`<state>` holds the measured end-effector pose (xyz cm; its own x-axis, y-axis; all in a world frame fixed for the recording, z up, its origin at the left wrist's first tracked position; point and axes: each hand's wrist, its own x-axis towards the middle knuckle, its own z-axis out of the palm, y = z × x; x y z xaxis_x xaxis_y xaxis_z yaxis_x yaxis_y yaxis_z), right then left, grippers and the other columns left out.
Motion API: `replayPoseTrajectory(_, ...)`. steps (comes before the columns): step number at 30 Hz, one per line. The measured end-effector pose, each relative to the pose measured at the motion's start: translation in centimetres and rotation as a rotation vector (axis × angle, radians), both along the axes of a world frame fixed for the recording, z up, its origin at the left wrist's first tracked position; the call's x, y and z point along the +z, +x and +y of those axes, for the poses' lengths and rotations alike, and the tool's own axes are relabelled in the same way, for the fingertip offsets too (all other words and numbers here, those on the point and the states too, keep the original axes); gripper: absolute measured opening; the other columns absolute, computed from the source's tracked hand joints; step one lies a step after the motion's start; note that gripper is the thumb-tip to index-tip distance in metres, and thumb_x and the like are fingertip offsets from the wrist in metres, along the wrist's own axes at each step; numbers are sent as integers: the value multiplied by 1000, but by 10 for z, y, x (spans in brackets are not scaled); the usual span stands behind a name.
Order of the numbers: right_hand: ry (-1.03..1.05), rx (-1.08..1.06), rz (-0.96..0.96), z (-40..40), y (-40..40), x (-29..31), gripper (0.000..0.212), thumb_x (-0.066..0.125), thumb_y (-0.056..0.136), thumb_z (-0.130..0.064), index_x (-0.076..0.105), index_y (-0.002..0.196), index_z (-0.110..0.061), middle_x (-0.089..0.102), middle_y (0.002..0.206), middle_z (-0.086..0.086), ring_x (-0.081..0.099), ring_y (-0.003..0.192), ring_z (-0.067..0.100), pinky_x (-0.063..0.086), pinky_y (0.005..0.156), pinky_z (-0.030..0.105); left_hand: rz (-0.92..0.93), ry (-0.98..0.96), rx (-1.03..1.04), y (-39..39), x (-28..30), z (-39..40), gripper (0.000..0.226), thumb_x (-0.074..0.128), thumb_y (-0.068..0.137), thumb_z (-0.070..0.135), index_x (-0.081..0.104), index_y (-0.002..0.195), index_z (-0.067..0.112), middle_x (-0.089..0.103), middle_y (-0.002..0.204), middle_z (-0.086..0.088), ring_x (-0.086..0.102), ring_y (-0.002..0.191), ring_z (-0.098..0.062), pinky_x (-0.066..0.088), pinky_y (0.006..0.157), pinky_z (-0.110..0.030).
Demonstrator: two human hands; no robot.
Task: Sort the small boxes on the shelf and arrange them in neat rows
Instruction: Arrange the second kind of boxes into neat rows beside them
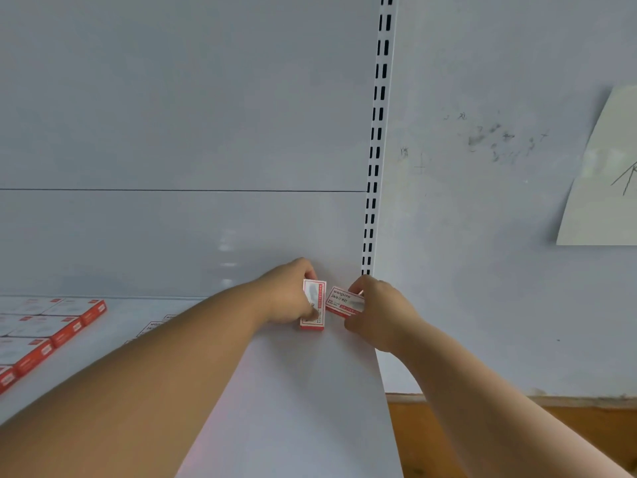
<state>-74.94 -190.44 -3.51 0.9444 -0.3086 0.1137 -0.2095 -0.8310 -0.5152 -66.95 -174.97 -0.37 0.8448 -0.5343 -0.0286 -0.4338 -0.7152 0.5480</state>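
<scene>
My left hand grips a small red-and-white box held on end near the back right corner of the white shelf. Just to its right, my right hand holds a second small box, tilted, with its printed face towards me. The two boxes are close, almost touching. At the shelf's left end lie neat rows of the same boxes, flat, red sides facing right. A few loose boxes show partly behind my left forearm.
A white back panel rises behind the shelf. A slotted upright post marks the shelf's right end. Beyond it is a scuffed wall with a pale sheet of paper. An orange-brown floor lies below right.
</scene>
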Motion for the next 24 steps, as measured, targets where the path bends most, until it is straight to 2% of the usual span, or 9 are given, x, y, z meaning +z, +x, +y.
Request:
replayPoseTrajectory(2,59,0,-18,5,-1,3,41,66,79,-17,47,116,-20,58,99,0,56,73,18,41,53,24,56,-95,2,2,2,8,45,75,74,2,53,105,27,67,99,-1,67,89,-20,59,78,-39)
replayPoseTrajectory(4,205,-24,-51,11,0,6,40,65,80,-12,45,113,-22,57,92,-3,54,65,15,40,47,23,170,-238,31,4,5,19,46,69,80,-7,56,109,26,66,102,-6,69,92,-25,61,78,-42)
replayPoseTrajectory(7,564,-36,-96,23,1,14,40,68,76,-3,49,104,-24,64,96,5,52,61,20,39,49,25,310,-418,69,3,16,38,47,63,86,-11,57,113,28,65,107,-12,69,92,-29,60,68,-39)
replayPoseTrajectory(9,692,-6,-134,33,2,22,41,70,74,1,51,102,-23,66,99,12,51,60,21,42,54,31,370,-497,66,2,23,53,48,61,89,-9,54,118,29,65,110,-12,68,94,-29,58,66,-37)
replayPoseTrajectory(14,752,79,-186,69,4,39,39,69,80,4,53,108,-17,67,98,13,54,64,21,47,58,29,448,-632,68,7,36,99,43,59,92,-7,54,121,25,67,111,-15,66,88,-27,56,68,-39)
replayPoseTrajectory(17,755,96,-188,92,9,44,36,67,83,4,55,111,-16,67,100,14,54,66,21,48,62,29,400,-689,104,15,38,129,38,59,93,-5,55,120,20,68,110,-11,68,84,-25,53,63,-35)
replayPoseTrajectory(19,726,84,-194,109,15,44,33,65,85,2,58,111,-17,68,100,13,55,67,20,48,63,30,326,-686,142,22,38,149,34,58,93,-4,58,119,19,70,107,-7,68,83,-22,53,66,-33)
replayPoseTrajectory(24,613,-72,-149,145,35,34,27,47,92,-2,63,106,-20,69,95,8,51,62,15,39,50,22,186,-641,255,37,26,182,25,57,96,2,68,108,20,70,98,-2,67,86,-15,57,75,-28)
